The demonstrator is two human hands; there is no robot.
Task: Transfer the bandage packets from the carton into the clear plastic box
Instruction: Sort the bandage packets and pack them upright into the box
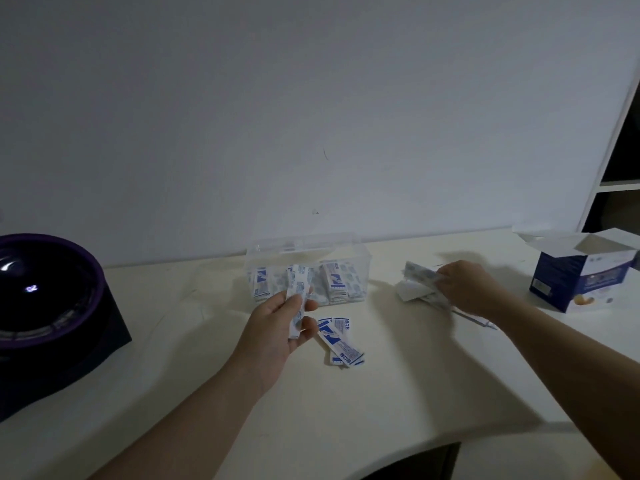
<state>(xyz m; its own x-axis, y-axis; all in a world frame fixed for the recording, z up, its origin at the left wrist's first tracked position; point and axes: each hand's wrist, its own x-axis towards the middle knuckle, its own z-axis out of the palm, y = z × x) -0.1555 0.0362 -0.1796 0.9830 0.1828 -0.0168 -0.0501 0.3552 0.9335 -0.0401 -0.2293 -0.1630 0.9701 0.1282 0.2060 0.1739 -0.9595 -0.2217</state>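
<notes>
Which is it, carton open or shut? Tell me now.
Open. The carton stands upright on the table, its top flaps spread outward. What is inside it, cannot tell.

Dim room: bare white wall (311,116), cream desk (398,393), white shelving (616,187) at right.

Only the person's two arms showed, both reaching over the table (398,393) from its near edge. The left hand (277,323) and the right hand (464,289) were bare. The left forearm (194,410) and the right forearm (554,348) were bare too, as far back as the view reached. In the dim light the right hand's fingers looked blurred and soft-edged.
</notes>
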